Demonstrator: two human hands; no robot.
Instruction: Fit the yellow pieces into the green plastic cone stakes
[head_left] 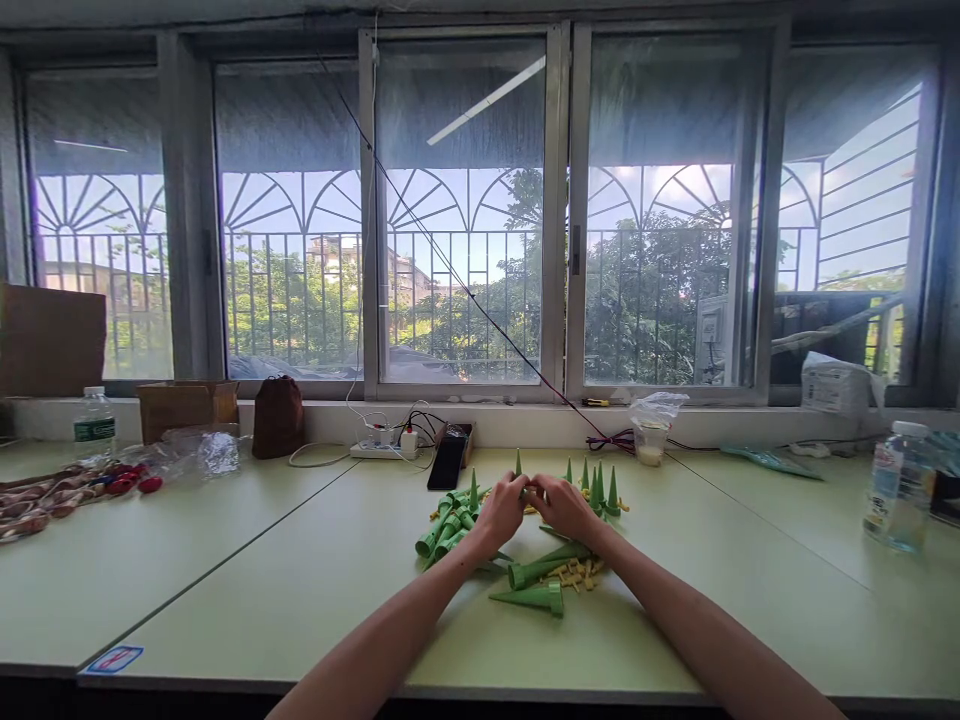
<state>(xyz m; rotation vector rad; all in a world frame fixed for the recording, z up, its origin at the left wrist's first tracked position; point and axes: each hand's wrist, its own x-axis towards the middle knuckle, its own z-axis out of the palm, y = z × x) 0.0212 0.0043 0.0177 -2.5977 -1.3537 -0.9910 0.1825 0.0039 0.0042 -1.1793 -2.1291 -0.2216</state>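
Observation:
My left hand [501, 512] and my right hand [562, 505] meet over the middle of the table, fingers closed and pressed together. Between them is a green plastic cone [518, 463], its pointed tip rising above my fingers; its base is hidden. Left of my hands lies a pile of green cones [448, 525], several with open round ends. On the right, several green cones [598, 490] stand point up. Nearer to me, a loose green cone [529, 597] lies on its side, beside small yellow T-shaped plastic pieces [576, 574].
Behind my hands are a black phone [447, 460] and a power strip [382, 450]. A plastic-wrapped cup [651, 435] stands at the back. To the right is a clear bottle [900, 488]; to the left, a brown pouch [278, 417] and red-tipped items [124, 483].

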